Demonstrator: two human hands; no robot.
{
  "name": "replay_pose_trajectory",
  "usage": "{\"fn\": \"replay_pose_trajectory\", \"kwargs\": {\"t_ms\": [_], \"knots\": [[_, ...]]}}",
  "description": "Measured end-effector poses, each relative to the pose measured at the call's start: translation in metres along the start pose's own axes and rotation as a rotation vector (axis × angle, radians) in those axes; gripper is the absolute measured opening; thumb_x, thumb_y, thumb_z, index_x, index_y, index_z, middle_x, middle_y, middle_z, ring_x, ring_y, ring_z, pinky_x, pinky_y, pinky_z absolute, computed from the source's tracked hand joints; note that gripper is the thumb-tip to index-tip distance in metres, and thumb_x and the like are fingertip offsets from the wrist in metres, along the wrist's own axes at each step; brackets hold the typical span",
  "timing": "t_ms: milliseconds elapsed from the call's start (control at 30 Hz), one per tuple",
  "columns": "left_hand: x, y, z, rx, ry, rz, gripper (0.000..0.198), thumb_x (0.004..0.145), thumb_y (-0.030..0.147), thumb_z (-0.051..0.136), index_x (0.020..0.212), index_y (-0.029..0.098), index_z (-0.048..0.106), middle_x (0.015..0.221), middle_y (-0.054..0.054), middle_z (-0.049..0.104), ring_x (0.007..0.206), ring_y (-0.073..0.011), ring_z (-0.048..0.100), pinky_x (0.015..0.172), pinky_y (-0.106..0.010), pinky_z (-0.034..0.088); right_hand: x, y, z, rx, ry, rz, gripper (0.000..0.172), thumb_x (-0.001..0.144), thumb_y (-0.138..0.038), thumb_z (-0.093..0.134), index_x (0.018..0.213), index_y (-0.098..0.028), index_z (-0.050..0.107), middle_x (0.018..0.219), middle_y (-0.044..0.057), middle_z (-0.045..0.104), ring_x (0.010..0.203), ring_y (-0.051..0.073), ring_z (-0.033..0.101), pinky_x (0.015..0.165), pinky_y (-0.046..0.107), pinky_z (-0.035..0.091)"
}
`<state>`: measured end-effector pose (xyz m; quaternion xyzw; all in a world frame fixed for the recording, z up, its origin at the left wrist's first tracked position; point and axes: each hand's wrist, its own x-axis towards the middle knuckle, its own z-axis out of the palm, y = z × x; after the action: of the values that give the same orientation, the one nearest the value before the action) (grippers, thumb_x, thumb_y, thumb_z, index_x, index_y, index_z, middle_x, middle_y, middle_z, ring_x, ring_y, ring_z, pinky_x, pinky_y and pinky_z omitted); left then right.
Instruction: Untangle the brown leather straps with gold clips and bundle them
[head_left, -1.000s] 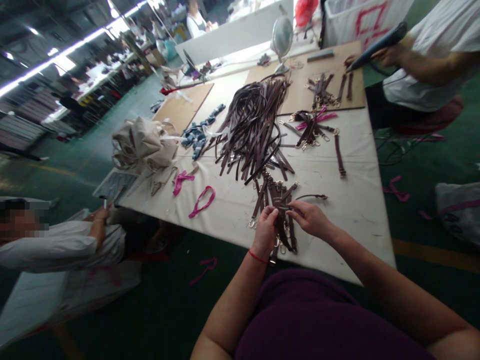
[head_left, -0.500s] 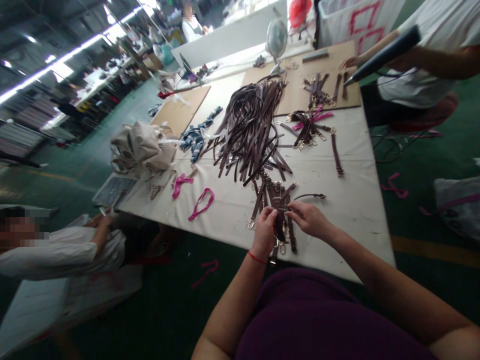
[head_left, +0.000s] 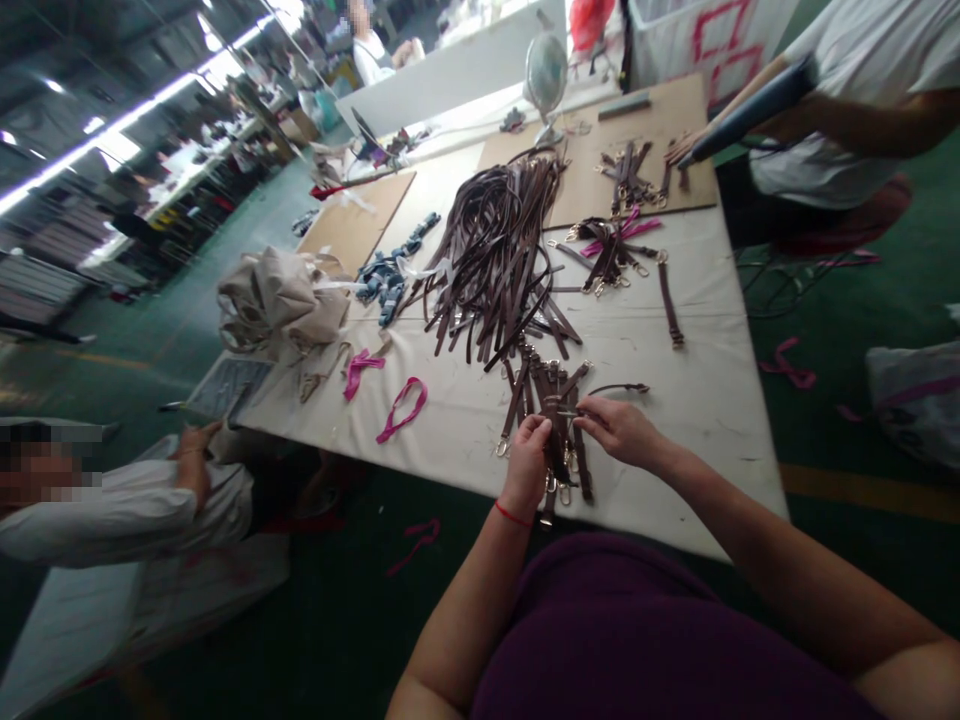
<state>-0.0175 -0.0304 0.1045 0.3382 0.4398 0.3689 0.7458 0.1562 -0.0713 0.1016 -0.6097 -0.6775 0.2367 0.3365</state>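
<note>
My left hand (head_left: 529, 462) is closed in a pinch over the near pile of brown straps (head_left: 553, 385), and a dark strap seems to be held at its fingertips. Just to the right, my right hand (head_left: 619, 430) is closed around a thin two-pronged tool (head_left: 562, 408) that points left over the straps; its exact kind is too small to tell. Metal clasps (head_left: 502, 446) hang from the strap ends at the table's near edge. One loose strap (head_left: 619, 388) lies curved beyond my right hand.
A large heap of long brown strips (head_left: 495, 250) covers the table's middle. Pink ribbon (head_left: 403, 408) and beige fabric bags (head_left: 274, 300) lie left. A fan (head_left: 546, 75) stands behind. At right, a co-worker's hand (head_left: 681, 148) works beside a dark handheld tool (head_left: 750, 112); another person sits left.
My hands have drawn slightly apart, and the tool's two prongs now show between them. The co-worker's hand and dark tool at right have shifted left. The seated person's hands at left moved slightly.
</note>
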Motion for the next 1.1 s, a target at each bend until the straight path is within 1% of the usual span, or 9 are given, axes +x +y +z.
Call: {"fn": "replay_pose_trajectory", "kwargs": {"t_ms": [133,233,333,433,567,700,833,967,1100], "knots": [[0.001,-0.004,-0.003,0.097,-0.033,0.075,0.028,0.071,0.038,0.071,0.077,0.018,0.054,0.071,0.004,0.051,0.063,-0.0082,0.047,0.059,-0.019,0.038,0.003,0.002,-0.004,-0.078,-0.066,-0.028,0.017,0.092,-0.034,0.050,0.094,-0.019,0.060,0.081,0.006,0.064,0.069,0.018,0.056,0.062,0.028,0.036],[0.002,-0.006,-0.005,0.146,-0.065,0.121,0.026,0.074,0.039,0.069,0.076,0.018,0.054,0.070,0.004,0.050,0.063,-0.0084,0.045,0.059,-0.019,0.037,0.004,0.004,-0.005,-0.102,-0.088,-0.042,0.018,0.093,-0.034,0.050,0.094,-0.019,0.059,0.080,0.006,0.064,0.069,0.018,0.056,0.062,0.027,0.036],[0.003,-0.006,-0.006,0.151,-0.081,0.135,0.025,0.076,0.039,0.067,0.078,0.018,0.054,0.072,0.004,0.051,0.064,-0.0090,0.046,0.060,-0.020,0.038,0.004,0.004,-0.004,-0.093,-0.106,-0.075,0.019,0.093,-0.035,0.050,0.094,-0.019,0.059,0.080,0.005,0.063,0.068,0.017,0.055,0.062,0.027,0.036],[0.003,-0.007,-0.007,0.155,-0.074,0.137,0.024,0.077,0.039,0.067,0.079,0.018,0.054,0.073,0.003,0.052,0.065,-0.0093,0.047,0.061,-0.020,0.039,0.002,0.006,-0.005,-0.028,-0.099,-0.095,0.019,0.093,-0.035,0.050,0.094,-0.019,0.059,0.080,0.005,0.062,0.068,0.017,0.055,0.063,0.027,0.038],[0.004,-0.006,-0.006,0.141,-0.042,0.116,0.024,0.075,0.037,0.068,0.079,0.018,0.055,0.073,0.004,0.052,0.066,-0.0089,0.048,0.062,-0.019,0.038,0.000,0.011,-0.009,0.020,-0.054,-0.075,0.019,0.093,-0.035,0.049,0.096,-0.019,0.060,0.082,0.005,0.064,0.071,0.017,0.056,0.066,0.028,0.040],[0.003,-0.002,-0.002,0.036,-0.025,0.025,0.028,0.070,0.037,0.072,0.079,0.018,0.053,0.070,0.004,0.052,0.060,-0.0083,0.047,0.057,-0.020,0.038,-0.004,0.013,-0.010,-0.007,-0.073,-0.050,0.018,0.092,-0.035,0.052,0.094,-0.019,0.061,0.079,0.004,0.063,0.068,0.017,0.056,0.064,0.027,0.039],[0.001,0.000,0.003,-0.010,-0.038,-0.038,0.033,0.066,0.038,0.075,0.079,0.018,0.052,0.067,0.005,0.052,0.055,-0.0083,0.047,0.053,-0.021,0.038,-0.006,0.012,-0.006,-0.003,-0.067,-0.046,0.017,0.092,-0.033,0.052,0.093,-0.019,0.061,0.078,0.004,0.063,0.068,0.017,0.056,0.064,0.027,0.039],[0.002,-0.001,0.004,-0.005,-0.044,-0.030,0.034,0.067,0.039,0.075,0.080,0.018,0.051,0.068,0.004,0.053,0.056,-0.0083,0.048,0.053,-0.021,0.038,-0.007,0.012,-0.005,-0.015,-0.061,-0.045,0.018,0.092,-0.033,0.051,0.095,-0.019,0.061,0.081,0.005,0.064,0.071,0.017,0.057,0.066,0.027,0.040],[0.002,-0.003,0.003,0.019,-0.046,-0.015,0.033,0.068,0.039,0.074,0.079,0.018,0.051,0.066,0.005,0.052,0.054,-0.0080,0.047,0.051,-0.020,0.037,-0.007,0.011,-0.007,-0.028,-0.054,-0.043,0.018,0.093,-0.033,0.051,0.097,-0.019,0.060,0.085,0.006,0.065,0.073,0.018,0.058,0.067,0.028,0.041]]}}
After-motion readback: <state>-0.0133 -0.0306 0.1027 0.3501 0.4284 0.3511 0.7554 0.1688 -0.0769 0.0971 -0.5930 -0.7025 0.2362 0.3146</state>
